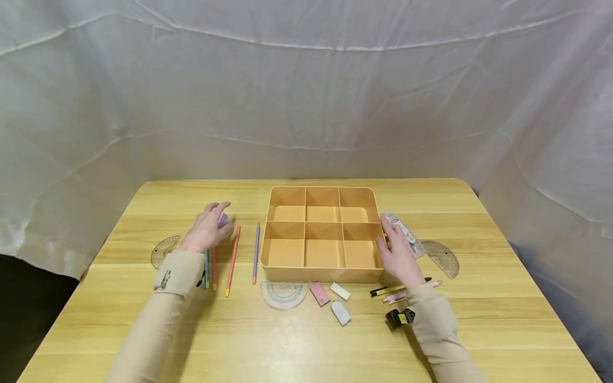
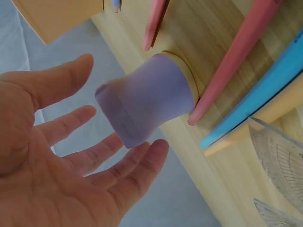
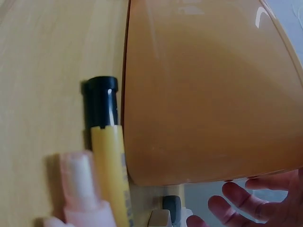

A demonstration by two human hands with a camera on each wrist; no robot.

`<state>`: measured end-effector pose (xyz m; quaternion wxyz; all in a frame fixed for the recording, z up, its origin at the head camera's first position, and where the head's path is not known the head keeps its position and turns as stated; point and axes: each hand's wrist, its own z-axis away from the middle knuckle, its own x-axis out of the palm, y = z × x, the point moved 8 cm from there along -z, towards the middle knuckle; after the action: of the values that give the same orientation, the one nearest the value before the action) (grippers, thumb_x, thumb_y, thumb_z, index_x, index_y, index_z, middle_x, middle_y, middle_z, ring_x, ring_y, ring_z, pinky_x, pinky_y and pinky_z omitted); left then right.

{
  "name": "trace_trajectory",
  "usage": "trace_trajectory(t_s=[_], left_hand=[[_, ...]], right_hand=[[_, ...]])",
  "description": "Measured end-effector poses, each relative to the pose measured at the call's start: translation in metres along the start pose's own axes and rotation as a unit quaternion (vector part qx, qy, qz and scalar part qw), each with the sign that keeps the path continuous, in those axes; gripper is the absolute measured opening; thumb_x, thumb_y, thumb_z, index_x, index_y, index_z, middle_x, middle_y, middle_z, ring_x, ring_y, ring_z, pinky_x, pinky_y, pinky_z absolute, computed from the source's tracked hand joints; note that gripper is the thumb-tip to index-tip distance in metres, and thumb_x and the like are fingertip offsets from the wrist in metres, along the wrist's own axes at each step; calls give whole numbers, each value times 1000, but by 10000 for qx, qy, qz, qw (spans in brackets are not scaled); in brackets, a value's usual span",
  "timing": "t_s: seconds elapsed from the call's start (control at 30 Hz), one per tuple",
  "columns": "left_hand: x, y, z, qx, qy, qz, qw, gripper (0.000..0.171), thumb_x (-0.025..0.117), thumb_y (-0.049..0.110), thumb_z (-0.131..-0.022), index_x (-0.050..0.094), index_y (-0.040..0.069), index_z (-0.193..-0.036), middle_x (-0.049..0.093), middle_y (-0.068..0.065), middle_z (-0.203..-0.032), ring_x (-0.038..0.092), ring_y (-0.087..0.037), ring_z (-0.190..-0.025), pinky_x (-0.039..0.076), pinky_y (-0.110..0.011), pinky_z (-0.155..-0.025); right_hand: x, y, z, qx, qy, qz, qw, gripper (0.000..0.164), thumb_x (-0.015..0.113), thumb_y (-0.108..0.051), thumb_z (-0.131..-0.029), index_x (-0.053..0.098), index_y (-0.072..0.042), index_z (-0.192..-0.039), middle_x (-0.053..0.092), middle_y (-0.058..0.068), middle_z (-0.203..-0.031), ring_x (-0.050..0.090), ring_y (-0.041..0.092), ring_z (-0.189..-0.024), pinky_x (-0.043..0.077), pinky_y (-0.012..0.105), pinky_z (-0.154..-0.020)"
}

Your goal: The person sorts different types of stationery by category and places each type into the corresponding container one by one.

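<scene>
My left hand (image 1: pixel 207 230) reaches over a small purple waisted object (image 2: pixel 147 97), possibly a pencil sharpener, which stands on the table. In the left wrist view its fingers spread around the object and the thumb stays apart from it. Beside it lie a red pencil (image 2: pixel 232 61) and a blue pencil (image 2: pixel 260 90). My right hand (image 1: pixel 399 255) rests its fingers against the right side of an orange six-compartment box (image 1: pixel 321 275). Part of these fingers is hidden in the right wrist view, where the box wall (image 3: pixel 213 94) fills much of the picture.
A protractor (image 1: pixel 284 295), a pink eraser (image 1: pixel 319 293) and two whitish erasers lie before the box. To its right are a clear pack (image 1: pixel 407 234), another protractor (image 1: pixel 441 257), a yellow-black pen (image 3: pixel 111 165) and a pink pen (image 3: pixel 85 194). A purple pencil (image 1: pixel 256 252) lies left.
</scene>
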<state>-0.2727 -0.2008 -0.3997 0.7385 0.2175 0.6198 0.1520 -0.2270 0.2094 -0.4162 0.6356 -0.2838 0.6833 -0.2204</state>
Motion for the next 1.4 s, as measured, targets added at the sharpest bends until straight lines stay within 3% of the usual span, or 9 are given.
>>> trace_trajectory(t_s=[0.37, 0.53, 0.9, 1.13, 1.4], left_hand=[[2, -1, -5, -30, 30, -167, 9999, 62, 59, -4, -89, 42, 0, -148, 36, -36, -150, 40, -57, -130, 46, -69, -100], [2, -1, -7, -14, 79, -214, 9997, 56, 59, -5, -88, 48, -2, -143, 43, -37, -143, 43, -56, -126, 48, -67, -97], [-1, 3, -6, 75, 258, -268, 9993, 59, 51, -14, -81, 50, -8, -140, 45, -37, -142, 42, -57, -129, 42, -66, -106], [-8, 12, -4, -6, 444, -39, 9990, 58, 58, -9, -88, 44, -7, -145, 42, -35, -145, 44, -56, -127, 42, -66, -107], [-16, 32, -5, 266, 835, -114, 9961, 51, 60, -2, -95, 45, -7, -143, 42, -35, -144, 46, -58, -126, 42, -66, -108]], right_hand=[[0, 0, 1, -25, 116, 21, 9999, 55, 46, -7, -104, 30, 3, -155, 49, 30, -134, 54, 40, -110, 48, 55, -90], [0, 1, 1, -4, 113, 15, 9999, 55, 45, -8, -104, 30, 3, -155, 49, 30, -135, 55, 42, -111, 48, 56, -91], [-1, 0, 1, 7, 108, 7, 9999, 55, 45, -8, -104, 30, 2, -156, 48, 31, -136, 55, 39, -106, 48, 56, -89], [-1, 0, 2, 21, 66, 2, 10000, 55, 44, -9, -105, 29, 1, -156, 47, 31, -139, 55, 38, -106, 49, 55, -89], [0, 0, 1, 79, 1, -4, 10000, 56, 43, -12, -105, 27, 0, -157, 44, 31, -142, 55, 39, -108, 48, 57, -90]])
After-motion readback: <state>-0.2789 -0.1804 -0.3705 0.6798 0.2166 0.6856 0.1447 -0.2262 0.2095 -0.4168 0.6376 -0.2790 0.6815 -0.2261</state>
